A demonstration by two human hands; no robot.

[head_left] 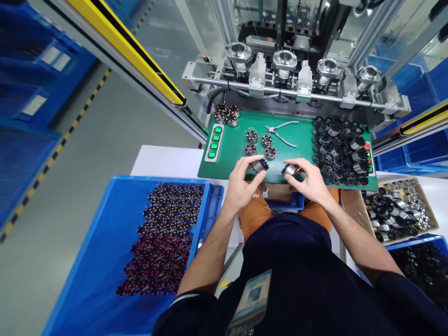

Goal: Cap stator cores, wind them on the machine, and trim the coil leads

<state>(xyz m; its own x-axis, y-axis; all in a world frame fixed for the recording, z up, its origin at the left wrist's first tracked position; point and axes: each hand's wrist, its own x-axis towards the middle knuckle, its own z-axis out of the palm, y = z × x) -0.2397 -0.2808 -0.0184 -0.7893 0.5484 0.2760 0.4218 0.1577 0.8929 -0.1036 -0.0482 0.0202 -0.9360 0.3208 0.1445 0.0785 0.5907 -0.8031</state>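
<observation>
My left hand [247, 179] grips a motor stator core [260, 165] with a silver body and black toothed end, between thumb and fingers. A similar stator core [289, 169] is pinched in my right hand [307, 178], a short gap away. Both are held over the front edge of the green work plate [227, 161]. Just beyond my left hand stand two stators with red windings, one [250, 150] left of the other [270, 153]. Behind them are two copper-wound stators [252, 136]. Grey-handled cutting pliers [282, 132] lie open further back.
Stacked black-and-silver cores [336, 149] fill the plate's right side. Copper-wound stators [227, 115] cluster back left beside green buttons [214, 142]. A winding machine [283, 65] spans the back. A blue bin [115, 224] of wound stators stands left; a cardboard box [357, 212] of parts stands right.
</observation>
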